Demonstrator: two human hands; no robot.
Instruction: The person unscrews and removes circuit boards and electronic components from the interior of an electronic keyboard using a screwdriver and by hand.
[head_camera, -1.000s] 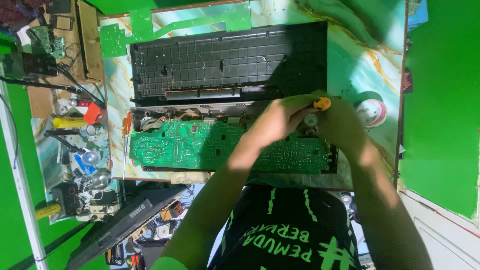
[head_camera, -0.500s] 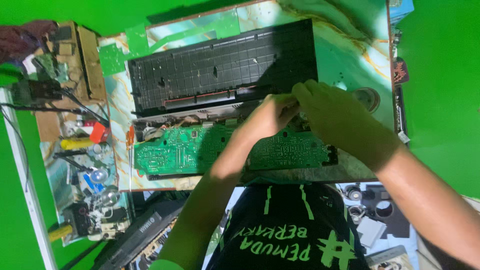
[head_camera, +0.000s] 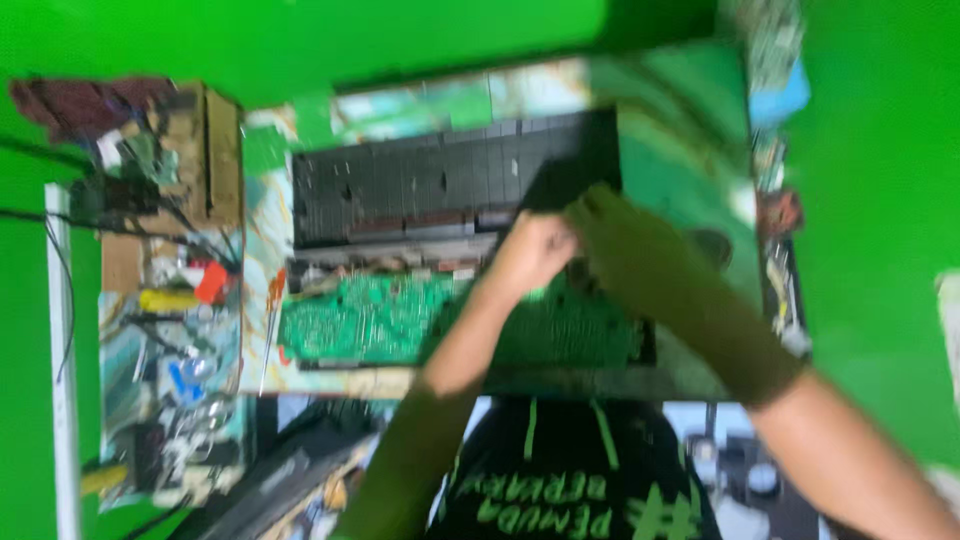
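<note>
Over the green circuit board (head_camera: 365, 320), both hands (head_camera: 585, 245) meet, blurred

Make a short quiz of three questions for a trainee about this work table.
1. True or false: both hands, left hand and right hand, are over the right part of the green circuit board.
2. What lies just behind the board? A) a black panel B) a red box C) a white plate
3. On which side of the table does the clutter of tools lie in the picture?

Key:
1. True.
2. A, the black panel.
3. The left side. The picture is too blurred to show whether either hand holds anything.
</note>
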